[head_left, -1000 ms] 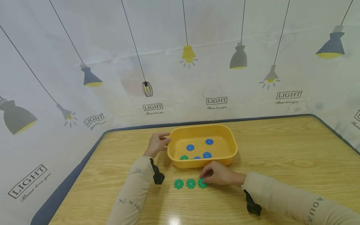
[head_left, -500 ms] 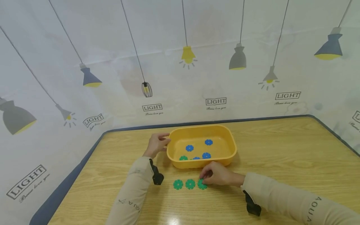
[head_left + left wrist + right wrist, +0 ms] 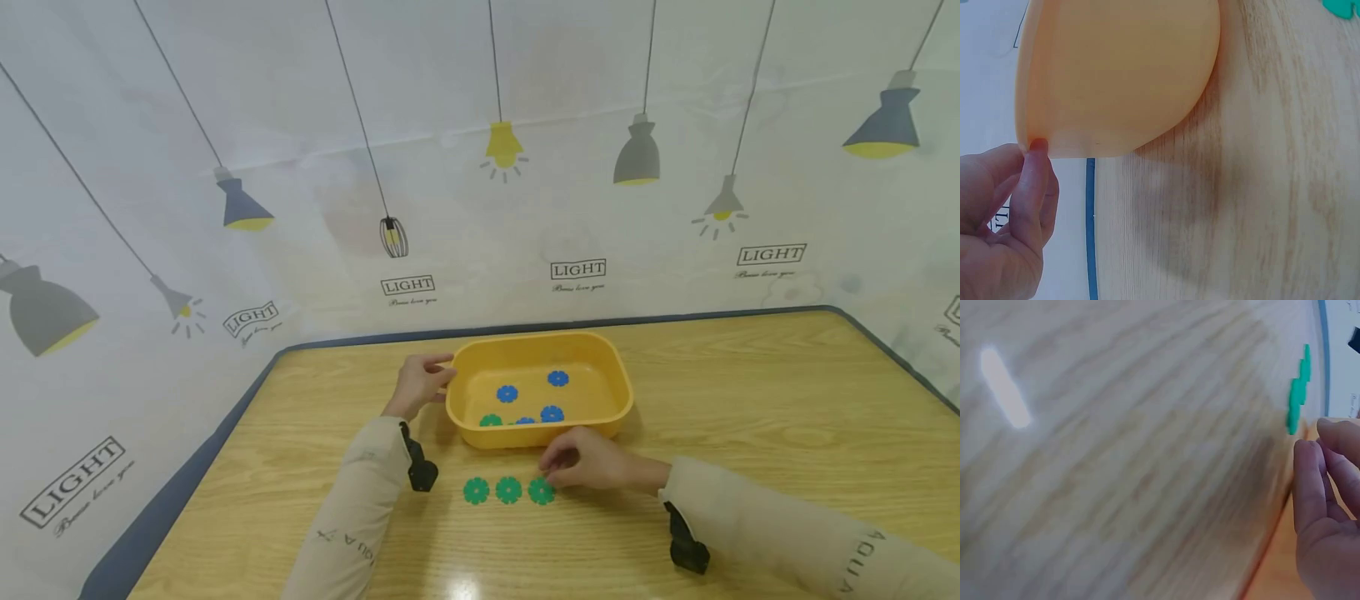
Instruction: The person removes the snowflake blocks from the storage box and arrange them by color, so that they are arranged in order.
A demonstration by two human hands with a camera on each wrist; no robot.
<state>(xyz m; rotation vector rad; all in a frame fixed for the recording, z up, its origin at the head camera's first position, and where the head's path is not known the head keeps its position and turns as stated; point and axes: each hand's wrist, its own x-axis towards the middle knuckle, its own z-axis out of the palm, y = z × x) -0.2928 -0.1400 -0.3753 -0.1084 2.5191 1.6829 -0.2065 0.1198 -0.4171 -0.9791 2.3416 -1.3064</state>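
Note:
My left hand [image 3: 417, 387] pinches the left end of a yellow plastic basin [image 3: 540, 435]; in the left wrist view its fingers [image 3: 1030, 187] meet the basin's rim. Three green snowflake-shaped discs lie flat in a row in front of the basin: a left disc [image 3: 476, 491], a middle disc [image 3: 508, 490] and a right disc [image 3: 541, 492]. Beside the right disc is my right hand [image 3: 588, 460], its fingers bent and nothing seen between them. Edge-on, the green discs [image 3: 1298, 394] appear just past those fingertips in the right wrist view.
Inside the basin lie several blue discs [image 3: 507, 393] and a green disc [image 3: 491, 421], some partly hidden by the near wall. The wooden table [image 3: 750, 392] ends in a dark blue edge against a wall covering [image 3: 480, 208] printed with lamps.
My right hand has let go of the right-hand green disc and shifted slightly to the right, uncovering it. The left hand and the basin have stayed in place.

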